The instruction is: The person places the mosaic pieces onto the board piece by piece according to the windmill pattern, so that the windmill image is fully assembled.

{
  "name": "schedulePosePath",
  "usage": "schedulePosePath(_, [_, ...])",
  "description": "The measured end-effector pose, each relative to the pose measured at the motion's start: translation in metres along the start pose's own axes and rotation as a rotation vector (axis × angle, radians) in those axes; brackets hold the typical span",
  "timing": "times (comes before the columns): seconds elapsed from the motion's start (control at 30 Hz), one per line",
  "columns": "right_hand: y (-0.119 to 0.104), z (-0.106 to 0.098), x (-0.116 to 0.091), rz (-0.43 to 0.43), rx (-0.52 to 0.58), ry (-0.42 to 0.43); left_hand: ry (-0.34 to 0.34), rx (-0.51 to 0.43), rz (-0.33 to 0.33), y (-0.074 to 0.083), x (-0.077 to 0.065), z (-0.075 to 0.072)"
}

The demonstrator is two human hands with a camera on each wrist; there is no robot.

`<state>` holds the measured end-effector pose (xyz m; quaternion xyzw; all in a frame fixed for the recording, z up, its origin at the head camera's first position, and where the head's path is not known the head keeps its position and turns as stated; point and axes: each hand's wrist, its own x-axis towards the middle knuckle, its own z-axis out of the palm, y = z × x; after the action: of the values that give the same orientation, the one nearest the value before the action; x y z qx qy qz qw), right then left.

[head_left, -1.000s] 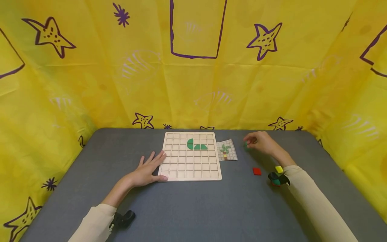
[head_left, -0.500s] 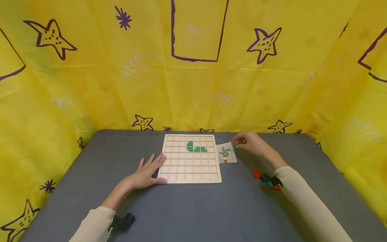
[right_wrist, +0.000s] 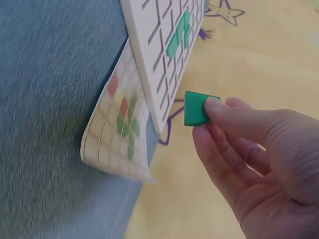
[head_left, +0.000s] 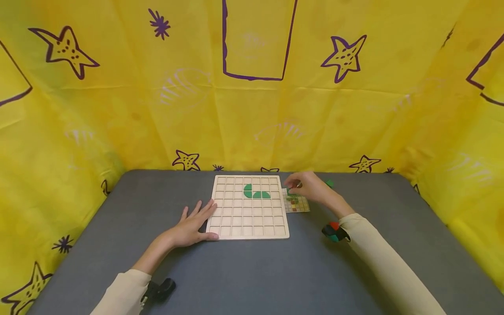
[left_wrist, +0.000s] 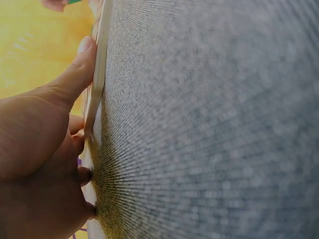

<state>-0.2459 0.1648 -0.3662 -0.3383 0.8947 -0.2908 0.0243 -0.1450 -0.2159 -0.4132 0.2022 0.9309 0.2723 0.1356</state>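
Observation:
A pale wooden grid board (head_left: 236,218) lies on the table, with several green quarter-round tiles (head_left: 257,194) set in its upper cells. My left hand (head_left: 192,225) rests on the board's left edge, fingers spread and thumb on the near corner; the left wrist view shows the thumb (left_wrist: 82,64) against the board's side. Over the printed pattern card (head_left: 301,206), my right hand (head_left: 313,188) pinches a green tile (right_wrist: 195,109) between thumb and fingers, apart from the board. The card, beside the board's right edge, is partly covered by that hand in the head view.
Another green piece (head_left: 330,183) lies behind the right wrist. Under the right forearm, a red tile (head_left: 334,225) and a green tile (head_left: 334,238) show partly around the black wrist camera (head_left: 327,232). Yellow patterned cloth (head_left: 252,127) hangs behind the grey table (head_left: 244,275).
My right hand has moved left with the green tile, from beyond the card to above it. The forearm now hides the yellow tile, and a green piece behind the wrist is uncovered. The left hand stays put.

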Motion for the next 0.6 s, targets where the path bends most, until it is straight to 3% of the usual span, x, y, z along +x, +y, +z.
schedulePosePath(0.3, [-0.012,0.023,0.014,-0.004,0.034,-0.020,0.000,0.000,0.004,0.002,-0.001,-0.001])
schedulePosePath(0.6, [-0.028,0.039,0.033,-0.088,0.067,-0.043,0.005,0.009,0.011,0.002,0.002,-0.004])
